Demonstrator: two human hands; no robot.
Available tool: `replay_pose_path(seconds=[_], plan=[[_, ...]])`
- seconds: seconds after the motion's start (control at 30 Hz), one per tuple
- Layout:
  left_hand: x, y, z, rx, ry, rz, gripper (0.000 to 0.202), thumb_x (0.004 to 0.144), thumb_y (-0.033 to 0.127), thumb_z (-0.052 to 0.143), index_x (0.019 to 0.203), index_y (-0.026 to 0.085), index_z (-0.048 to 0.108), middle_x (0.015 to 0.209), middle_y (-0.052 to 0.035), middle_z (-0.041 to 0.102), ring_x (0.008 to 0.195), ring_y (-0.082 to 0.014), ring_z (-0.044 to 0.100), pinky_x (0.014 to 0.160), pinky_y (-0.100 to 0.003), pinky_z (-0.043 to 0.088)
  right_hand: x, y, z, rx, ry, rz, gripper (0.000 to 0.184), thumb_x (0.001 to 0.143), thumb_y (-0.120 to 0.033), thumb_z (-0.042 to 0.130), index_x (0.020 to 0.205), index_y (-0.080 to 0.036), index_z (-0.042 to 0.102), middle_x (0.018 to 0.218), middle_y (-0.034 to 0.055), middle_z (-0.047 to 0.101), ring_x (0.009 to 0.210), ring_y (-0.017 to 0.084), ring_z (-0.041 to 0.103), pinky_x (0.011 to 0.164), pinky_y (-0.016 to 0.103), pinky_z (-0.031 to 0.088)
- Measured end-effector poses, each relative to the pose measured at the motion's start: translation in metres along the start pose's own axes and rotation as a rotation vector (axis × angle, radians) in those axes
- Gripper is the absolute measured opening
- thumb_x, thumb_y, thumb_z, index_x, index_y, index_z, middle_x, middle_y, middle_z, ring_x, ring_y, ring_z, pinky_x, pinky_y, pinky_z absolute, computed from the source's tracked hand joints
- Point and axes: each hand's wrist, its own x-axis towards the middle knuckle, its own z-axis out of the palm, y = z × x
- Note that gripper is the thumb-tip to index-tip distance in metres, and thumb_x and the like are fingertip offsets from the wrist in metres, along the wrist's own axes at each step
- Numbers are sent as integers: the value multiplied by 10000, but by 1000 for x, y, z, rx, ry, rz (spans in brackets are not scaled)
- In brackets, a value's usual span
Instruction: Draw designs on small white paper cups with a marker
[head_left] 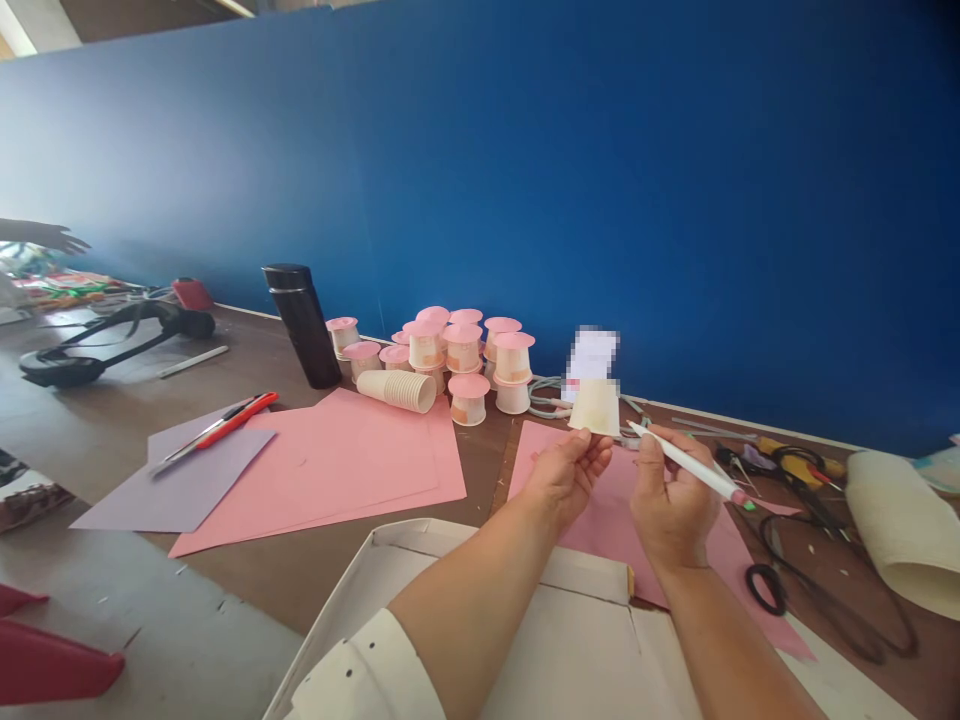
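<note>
A brown table (300,575) runs up to a deep blue wall (600,150). Far left, another person's hand (52,238) reaches over clutter. On the left half lie a lavender sheet (187,485) with a red-handled cutter (225,425) on its far corner and a large pink sheet (352,465). Beyond them stand a black flask (304,325), a stack of paper cups (397,390) on its side and a cluster of pink-topped cups (461,350). A white open box (577,640) sits nearest. Black scissors (765,588) and a cream roll (900,520) lie to the right.

No writing can be read; a pixelated patch sits above the held cup.

The left hand (566,470) pinches a small cream paper cup (596,407) at its rim, mouth down, plain-sided, raised over a second pink sheet (607,530). The right hand (671,500), just right of it, is curled around a white pen (686,462) with a pinkish end, its near tip beside the cup
</note>
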Motion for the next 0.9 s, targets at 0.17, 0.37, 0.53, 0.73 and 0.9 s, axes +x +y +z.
replay_pose_path(seconds=[0.17, 0.37, 0.53, 0.73, 0.9], plan=[[3, -2, -5, -6, -75, 25, 94, 760, 173, 645, 815, 97, 646, 790, -70, 673, 777, -109, 640, 821, -220, 498, -3, -4, 0, -29, -59, -64, 283, 852, -386, 501, 941, -147, 626, 871, 89, 652, 759, 176, 599, 711, 311, 475], [2, -4, -6, 15, -138, 53, 119, 740, 196, 669, 804, 96, 656, 784, -59, 663, 767, -104, 627, 827, -223, 483, -5, -5, 0, -76, -82, -80, 264, 837, -388, 528, 935, -171, 641, 878, 76, 675, 771, 178, 620, 702, 293, 475], [2, -5, -4, 65, -153, 83, 159, 706, 212, 701, 813, 100, 667, 819, -61, 662, 782, -110, 611, 854, -244, 459, -6, -6, 0, -108, -88, -83, 273, 835, -404, 530, 927, -180, 655, 857, 77, 682, 779, 184, 627, 696, 292, 470], [2, -7, -2, 137, -139, 117, 258, 631, 273, 761, 805, 99, 683, 773, -56, 649, 777, -131, 594, 904, -299, 420, -5, -6, 2, -87, -95, -124, 251, 840, -375, 538, 929, -173, 656, 874, 77, 686, 803, 184, 632, 702, 284, 477], [4, -8, -3, 160, -141, 147, 294, 600, 298, 777, 793, 94, 689, 747, -57, 635, 762, -138, 578, 915, -333, 407, -4, -5, 3, -83, -101, -152, 248, 844, -365, 537, 934, -166, 656, 882, 81, 683, 823, 189, 632, 725, 285, 479]])
